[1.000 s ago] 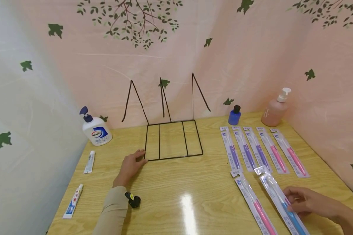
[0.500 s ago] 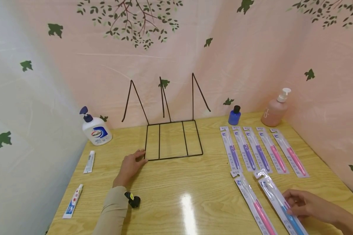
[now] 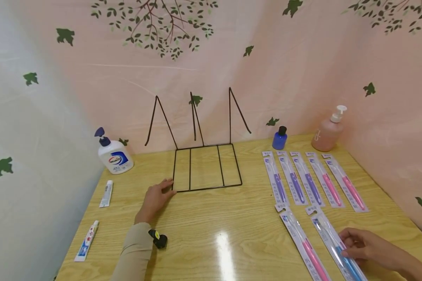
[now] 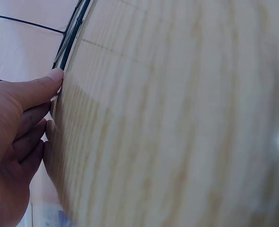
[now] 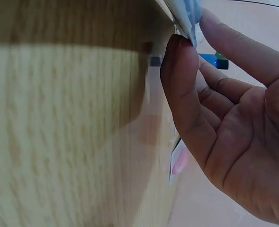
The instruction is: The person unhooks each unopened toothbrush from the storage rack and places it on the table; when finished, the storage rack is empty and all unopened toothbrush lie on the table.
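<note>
In the head view my left hand [image 3: 155, 200] holds the front left corner of a black wire rack [image 3: 207, 189], thumb and fingertips at the wire. The left wrist view shows the thumb against the dark wire [image 4: 75, 35]. At the lower right, my right hand [image 3: 365, 246] pinches the edge of a packaged blue toothbrush [image 3: 330, 236] between thumb and fingers. That pack lies along the tabletop beside a packaged pink toothbrush [image 3: 304, 242]. In the right wrist view the pack's edge [image 5: 189, 21] shows between thumb and finger.
Several packaged purple and pink toothbrushes [image 3: 295, 180] lie in a row behind. Farther back stand a blue bottle [image 3: 279, 140] and a pink pump bottle [image 3: 327, 134]. At left are a white pump bottle [image 3: 116, 158] and two toothpaste tubes [image 3: 106, 194]. Cloth hangs behind the table.
My right hand has brought the blue toothbrush pack down to the tabletop, its top end now level beside the pink one. The left hand stays at the rack.
</note>
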### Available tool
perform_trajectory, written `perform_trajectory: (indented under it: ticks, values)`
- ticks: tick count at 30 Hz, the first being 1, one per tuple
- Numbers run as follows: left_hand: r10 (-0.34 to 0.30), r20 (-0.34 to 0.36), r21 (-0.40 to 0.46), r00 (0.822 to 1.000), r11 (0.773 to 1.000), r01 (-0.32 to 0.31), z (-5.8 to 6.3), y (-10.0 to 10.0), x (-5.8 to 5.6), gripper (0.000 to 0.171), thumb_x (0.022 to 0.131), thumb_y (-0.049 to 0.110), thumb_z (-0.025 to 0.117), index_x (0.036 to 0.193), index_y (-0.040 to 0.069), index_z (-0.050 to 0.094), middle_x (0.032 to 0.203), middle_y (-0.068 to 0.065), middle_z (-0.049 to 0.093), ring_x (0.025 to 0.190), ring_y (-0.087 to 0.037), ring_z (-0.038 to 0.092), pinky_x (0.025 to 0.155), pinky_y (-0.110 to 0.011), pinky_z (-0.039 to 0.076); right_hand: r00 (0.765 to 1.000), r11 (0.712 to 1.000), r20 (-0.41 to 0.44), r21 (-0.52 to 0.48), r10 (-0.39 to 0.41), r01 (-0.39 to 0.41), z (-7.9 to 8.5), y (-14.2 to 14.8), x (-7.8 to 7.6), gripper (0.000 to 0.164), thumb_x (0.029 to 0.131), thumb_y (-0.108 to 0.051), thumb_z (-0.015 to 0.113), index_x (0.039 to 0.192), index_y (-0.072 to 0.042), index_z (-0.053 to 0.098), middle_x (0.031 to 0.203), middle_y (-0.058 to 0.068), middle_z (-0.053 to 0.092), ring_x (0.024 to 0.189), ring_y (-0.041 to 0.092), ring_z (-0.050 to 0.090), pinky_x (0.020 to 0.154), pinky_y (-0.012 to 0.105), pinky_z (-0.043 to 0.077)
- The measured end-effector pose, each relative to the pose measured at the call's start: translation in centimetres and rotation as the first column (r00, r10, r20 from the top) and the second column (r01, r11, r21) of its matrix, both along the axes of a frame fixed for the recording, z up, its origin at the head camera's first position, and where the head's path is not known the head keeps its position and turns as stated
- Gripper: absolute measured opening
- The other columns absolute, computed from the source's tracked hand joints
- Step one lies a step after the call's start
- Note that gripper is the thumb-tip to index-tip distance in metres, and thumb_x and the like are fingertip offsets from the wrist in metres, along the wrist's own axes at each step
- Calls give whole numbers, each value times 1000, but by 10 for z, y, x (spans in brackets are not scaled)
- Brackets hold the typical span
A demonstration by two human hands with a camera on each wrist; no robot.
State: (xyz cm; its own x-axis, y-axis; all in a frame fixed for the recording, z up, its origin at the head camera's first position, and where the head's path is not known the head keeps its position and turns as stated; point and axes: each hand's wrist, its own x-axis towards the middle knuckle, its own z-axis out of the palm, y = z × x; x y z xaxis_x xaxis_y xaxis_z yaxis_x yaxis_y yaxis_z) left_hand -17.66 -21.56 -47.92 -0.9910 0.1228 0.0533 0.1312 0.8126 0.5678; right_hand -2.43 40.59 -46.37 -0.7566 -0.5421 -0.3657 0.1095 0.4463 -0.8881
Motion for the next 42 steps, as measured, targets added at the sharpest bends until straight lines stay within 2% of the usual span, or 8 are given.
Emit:
perform_trajectory:
  ticks: [6,13,22,31,35,38,40,42]
  values:
    - [5,17,-2,1000,1000,-5,0,0,-1,48,90,26,66,133,6,57,141,-12,50,135,-34,42,111,-55,30,1000,999,-13,34,-10,11,0,0,0,30,97,-12,54,116,12,50,89,0,57,76,8,55,64,20,50]
    - [0,12,-7,1000,1000,0,1,0,0,48,91,26,66,134,6,56,141,-13,50,134,-35,42,113,-58,26,999,994,-39,107,-23,27,1,1,2,34,97,-13,55,115,14,50,92,3,56,75,3,51,64,17,47]
    - [-2,7,-4,1000,1000,2,2,0,1,48,90,25,66,133,5,57,141,-14,50,134,-35,42,113,-61,21,998,989,-45,136,-48,54,3,0,4,35,96,-15,57,113,15,50,91,5,56,74,2,50,65,18,48]
    - [17,12,13,1000,1000,-17,3,-1,0,48,89,25,67,133,6,57,140,-12,52,134,-34,43,113,-61,19,991,991,-133,131,-5,23,0,4,3,27,97,-11,55,110,13,53,88,-5,55,73,1,49,62,18,44]
    - [6,11,10,1000,1000,-6,2,-1,-1,48,90,26,67,133,6,57,140,-12,52,134,-33,43,113,-59,24,982,989,-187,143,1,27,5,7,-1,25,97,-10,53,111,11,53,87,-7,56,72,3,52,60,20,47]
    - [-2,10,7,1000,1000,2,1,0,-1,48,90,26,67,133,7,57,140,-12,52,133,-33,44,112,-56,29,962,981,-272,187,-5,58,17,7,-8,25,99,-10,50,113,10,53,89,-7,58,72,3,55,58,23,49]
    - [-7,5,2,1000,1000,7,1,0,-1,48,90,25,67,133,6,57,139,-12,52,133,-34,44,110,-56,31,937,967,-349,233,-13,101,28,4,-16,25,99,-11,51,114,9,54,90,-6,59,73,1,57,57,24,50]
    - [-6,3,1,1000,1000,6,1,0,-1,48,89,24,67,132,5,57,139,-13,52,133,-35,44,109,-55,33,883,946,-470,279,-17,167,40,-3,-27,22,97,-11,55,113,5,57,90,-7,61,75,-2,56,58,22,50]
